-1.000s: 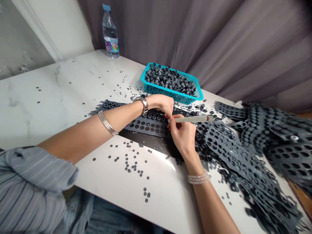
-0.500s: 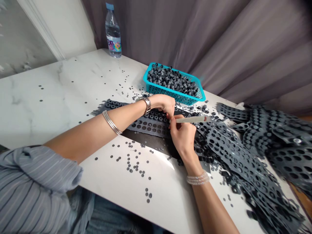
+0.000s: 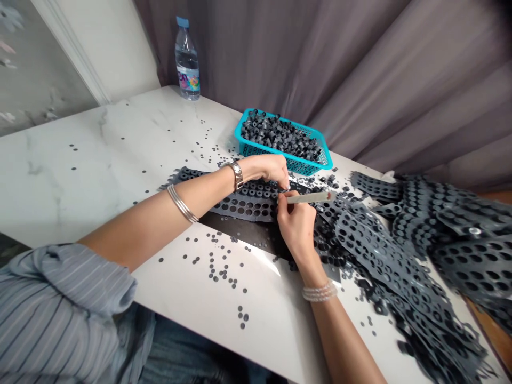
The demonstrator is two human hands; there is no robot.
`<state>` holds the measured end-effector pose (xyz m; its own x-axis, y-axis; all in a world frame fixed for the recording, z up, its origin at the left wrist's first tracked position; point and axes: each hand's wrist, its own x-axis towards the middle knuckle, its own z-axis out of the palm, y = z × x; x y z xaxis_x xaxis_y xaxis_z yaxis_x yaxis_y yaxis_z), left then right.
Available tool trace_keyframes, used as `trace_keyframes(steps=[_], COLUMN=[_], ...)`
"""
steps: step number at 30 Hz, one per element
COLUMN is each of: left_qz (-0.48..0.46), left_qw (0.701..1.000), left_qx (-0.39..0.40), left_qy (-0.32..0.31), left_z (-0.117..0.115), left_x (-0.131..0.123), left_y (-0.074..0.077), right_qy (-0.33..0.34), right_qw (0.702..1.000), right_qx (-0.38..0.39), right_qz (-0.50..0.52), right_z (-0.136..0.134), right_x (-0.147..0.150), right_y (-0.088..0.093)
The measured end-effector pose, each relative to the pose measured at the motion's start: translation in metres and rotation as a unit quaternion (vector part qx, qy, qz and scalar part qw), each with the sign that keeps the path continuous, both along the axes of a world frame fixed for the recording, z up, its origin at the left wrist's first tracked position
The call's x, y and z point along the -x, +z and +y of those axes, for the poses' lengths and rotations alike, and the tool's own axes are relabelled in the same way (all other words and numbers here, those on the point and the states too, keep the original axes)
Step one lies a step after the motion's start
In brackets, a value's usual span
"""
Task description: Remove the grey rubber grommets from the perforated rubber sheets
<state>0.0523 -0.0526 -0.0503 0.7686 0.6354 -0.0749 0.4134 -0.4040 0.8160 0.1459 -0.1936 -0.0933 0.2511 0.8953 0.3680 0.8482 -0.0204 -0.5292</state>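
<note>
A grey foam strip (image 3: 248, 209) with rows of round holes and ring-shaped pieces lies on a black sheet (image 3: 256, 234) at the centre. My right hand (image 3: 298, 224) is closed round a thin pale stick (image 3: 310, 198) at the strip's right part; the stick's tip is hidden by the fingers. Just above it, my left hand (image 3: 276, 169) reaches down with fingertips pressed together, close to the right thumb. Whatever is between the left fingertips is too small to make out. Behind the hands stands a turquoise basket (image 3: 280, 159) full of small dark grey foam pieces (image 3: 280, 133).
A water bottle (image 3: 188, 64) stands at the back left. Punched grey sheets (image 3: 376, 245) are heaped along the right side. Small dark discs (image 3: 220, 274) lie scattered over the white table (image 3: 132, 144). A curtain (image 3: 256, 53) hangs behind the table.
The view has shifted slightly. My left fingertips have come a little apart from my right thumb. The stick remains in my right hand.
</note>
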Motion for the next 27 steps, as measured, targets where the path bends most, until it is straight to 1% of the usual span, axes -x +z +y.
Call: trace_keyframes(steps=[2, 3, 5, 7, 9, 10, 12, 15, 17, 18, 23, 25, 27], left_qz=[0.028, 0.024, 0.015, 0.007, 0.001, -0.001, -0.003, -0.001, 0.005, 0.006, -0.001, 0.004, 0.002], left_qw=[0.999, 0.998, 0.999, 0.999, 1.0, 1.0, 1.0, 1.0, 1.0, 1.0, 0.999, 0.999, 0.995], left_qx=[0.042, 0.044, 0.035, 0.024, 0.014, 0.01, 0.002, -0.013, -0.02, -0.025, -0.034, -0.05, -0.088], left_qy=[0.013, 0.022, 0.031, 0.028, 0.022, 0.017, 0.009, 0.003, 0.002, 0.001, -0.002, 0.019, 0.051], left_z=[-0.005, -0.008, -0.013, -0.018, -0.022, -0.023, -0.026, -0.03, -0.031, -0.032, -0.03, -0.029, -0.03], left_x=[0.006, 0.01, 0.016, 0.02, 0.021, 0.02, 0.019, 0.017, 0.017, 0.017, 0.021, 0.023, 0.024], left_y=[-0.003, -0.004, -0.006, -0.007, -0.006, -0.006, -0.006, -0.008, -0.011, -0.012, -0.019, -0.02, -0.022], right_qy=[-0.003, -0.008, -0.022, -0.039, -0.047, -0.044, -0.022, 0.038, 0.059, 0.063, 0.053, 0.048, 0.049], right_qw=[0.999, 0.997, 0.983, 0.96, 0.944, 0.942, 0.95, 0.98, 0.99, 0.992, 0.993, 0.994, 0.994], right_qx=[-0.002, -0.01, -0.046, -0.094, -0.118, -0.117, -0.096, -0.03, -0.001, 0.005, 0.016, 0.019, 0.02], right_qz=[0.044, 0.08, 0.175, 0.261, 0.306, 0.312, 0.295, 0.194, 0.128, 0.112, 0.103, 0.097, 0.099], right_z=[-0.002, -0.003, -0.006, -0.008, -0.008, -0.008, -0.006, -0.005, -0.005, -0.004, -0.003, -0.003, -0.003], right_x=[-0.002, -0.003, -0.007, -0.012, -0.019, -0.022, -0.029, -0.035, -0.035, -0.034, -0.027, -0.026, -0.027], right_y=[0.0, 0.001, 0.004, 0.007, 0.01, 0.011, 0.011, 0.009, 0.007, 0.005, 0.001, 0.002, 0.003])
